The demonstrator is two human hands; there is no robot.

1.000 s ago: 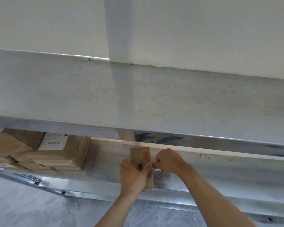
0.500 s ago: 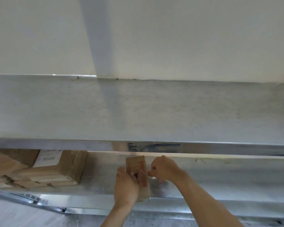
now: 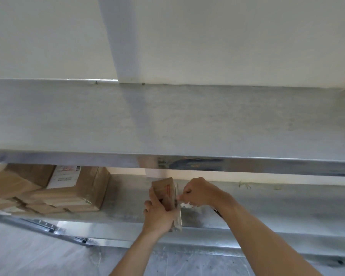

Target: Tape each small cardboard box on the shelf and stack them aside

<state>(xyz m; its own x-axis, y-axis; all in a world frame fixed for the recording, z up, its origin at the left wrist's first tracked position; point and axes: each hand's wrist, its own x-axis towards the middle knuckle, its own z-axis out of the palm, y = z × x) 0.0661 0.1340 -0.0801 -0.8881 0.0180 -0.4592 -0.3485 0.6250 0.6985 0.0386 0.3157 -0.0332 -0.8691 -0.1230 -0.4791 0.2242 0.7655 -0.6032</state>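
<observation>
While the left hand [image 3: 160, 213] wraps its fingers round the small cardboard box [image 3: 164, 193] and steadies it on the lower metal shelf [image 3: 267, 208], the right hand [image 3: 197, 191] is curled beside the box's right edge, pinching what looks like clear tape [image 3: 179, 199], too faint to be sure. A good seal likely needs the strip kept taut, laid along the flap seam and smoothed flat, with the left grip firm so the box cannot twist. Left of the hands, larger boxes [image 3: 68, 192] are piled on the same shelf, well apart
</observation>
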